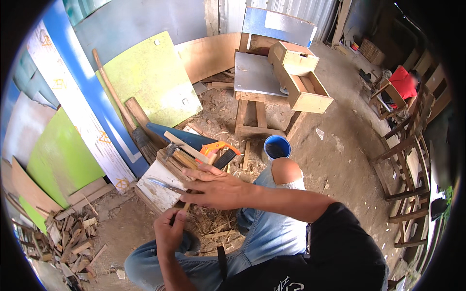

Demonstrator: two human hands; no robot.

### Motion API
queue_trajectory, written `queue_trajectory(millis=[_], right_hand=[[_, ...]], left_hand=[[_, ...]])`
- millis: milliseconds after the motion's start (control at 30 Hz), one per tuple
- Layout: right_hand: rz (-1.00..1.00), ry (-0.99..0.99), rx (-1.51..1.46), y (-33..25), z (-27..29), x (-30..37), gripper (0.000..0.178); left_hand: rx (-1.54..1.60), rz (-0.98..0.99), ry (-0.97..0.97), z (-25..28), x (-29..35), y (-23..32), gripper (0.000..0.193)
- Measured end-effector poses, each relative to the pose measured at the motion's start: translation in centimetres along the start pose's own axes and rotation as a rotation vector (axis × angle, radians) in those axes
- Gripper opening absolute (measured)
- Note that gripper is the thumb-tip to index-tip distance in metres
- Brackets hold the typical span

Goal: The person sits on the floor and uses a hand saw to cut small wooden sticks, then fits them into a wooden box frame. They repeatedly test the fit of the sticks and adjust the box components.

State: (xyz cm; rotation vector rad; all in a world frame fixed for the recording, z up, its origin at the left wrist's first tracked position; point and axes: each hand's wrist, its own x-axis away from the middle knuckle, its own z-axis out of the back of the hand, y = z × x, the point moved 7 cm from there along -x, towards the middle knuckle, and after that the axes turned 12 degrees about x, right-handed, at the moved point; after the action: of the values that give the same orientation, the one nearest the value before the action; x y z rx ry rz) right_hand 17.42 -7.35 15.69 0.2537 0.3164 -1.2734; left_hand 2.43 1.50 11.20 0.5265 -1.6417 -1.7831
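My left hand point(170, 227) is closed around a thin strip of wood point(187, 206), whose end sticks up past the thumb. Palm down beside it, my right hand point(218, 188) has its fingers stretched forward. From between its thumb and forefinger juts a knife point(164, 185); its handle is hidden under the hand. The blade points left above a white board point(158, 178). Just beyond the fingers lie a hammer point(170, 149), wooden pieces and a handsaw point(179, 137) with an orange and black handle.
A blue bucket point(277, 147) stands by my knee. Behind it, a wooden box with a drawer point(310, 92) rests on a metal-topped table point(255, 72). Wood scraps point(73, 242) are heaped at left. Wooden chair frames point(405, 160) line the right, near a person in red point(404, 83).
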Motion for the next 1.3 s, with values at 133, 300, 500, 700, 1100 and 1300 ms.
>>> queue_trajectory(millis=[133,300,500,700,1100,1300], right_hand=[[0.007,-0.139,-0.088,2.1,2.0,3.4,0.040],[-0.465,0.234,-0.469,4.8,4.2,5.9,0.027],[-0.595,0.202,-0.596,3.0,1.6,6.1,0.024],[-0.630,0.159,-0.585,2.8,0.2,5.6,0.025],[-0.658,0.178,-0.598,2.2,0.6,5.2,0.031],[-0.684,0.162,-0.476,2.5,1.9,5.9,0.028]], left_hand=[[0.214,0.090,-0.303,-2.8,-0.2,2.1,0.036],[0.919,-0.013,-0.396,-3.7,-2.5,4.2,0.063],[1.019,-0.114,-0.367,-5.0,-2.8,3.8,0.042],[1.059,-0.086,-0.342,-4.1,-2.7,3.5,0.041],[1.075,-0.102,-0.163,-3.0,-3.8,3.1,0.037],[0.916,-0.203,-0.072,-4.2,-5.6,3.1,0.035]])
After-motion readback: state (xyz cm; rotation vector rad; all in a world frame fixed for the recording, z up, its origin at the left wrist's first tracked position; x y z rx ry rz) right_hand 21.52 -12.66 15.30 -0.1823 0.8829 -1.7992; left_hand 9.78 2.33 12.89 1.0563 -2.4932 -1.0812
